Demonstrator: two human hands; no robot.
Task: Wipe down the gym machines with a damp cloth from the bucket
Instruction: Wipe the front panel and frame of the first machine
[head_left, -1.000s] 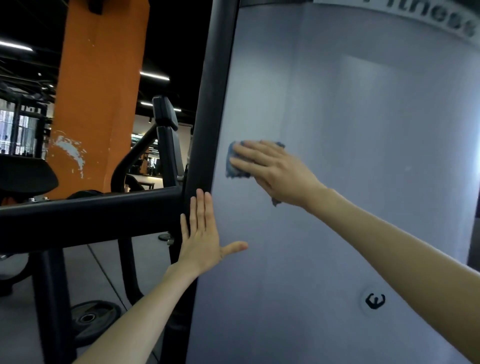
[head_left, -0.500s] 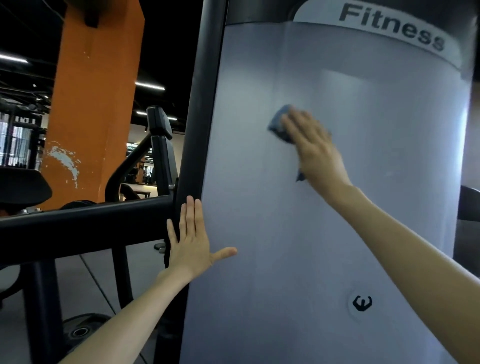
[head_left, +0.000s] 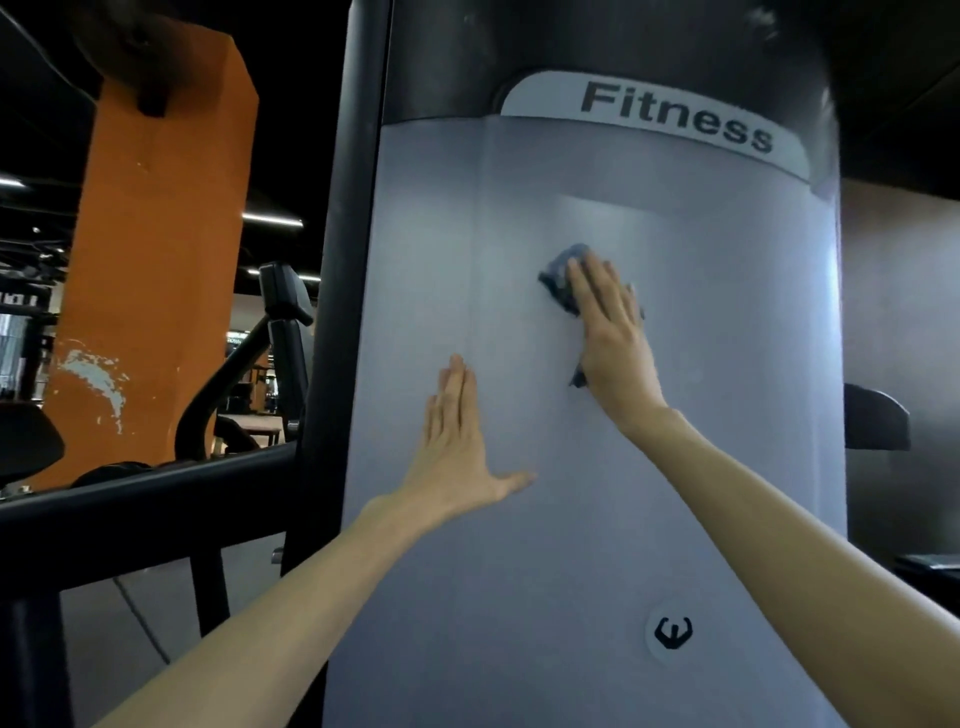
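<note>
- A grey panel marked "Fitness" fills the centre and right of the frame, edged by a black post.
- An orange pillar stands at upper left.
- The left hand lies flat, fingers straight, on the panel at centre.
- The right hand, fingers straight, presses a blue cloth to the panel just above centre.

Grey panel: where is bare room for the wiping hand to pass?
Bare: the band between the Fitness label and the cloth; right of the right hand to the panel edge; below both hands, around the logo. Crowded: centre, where the left hand lies flat.
</note>
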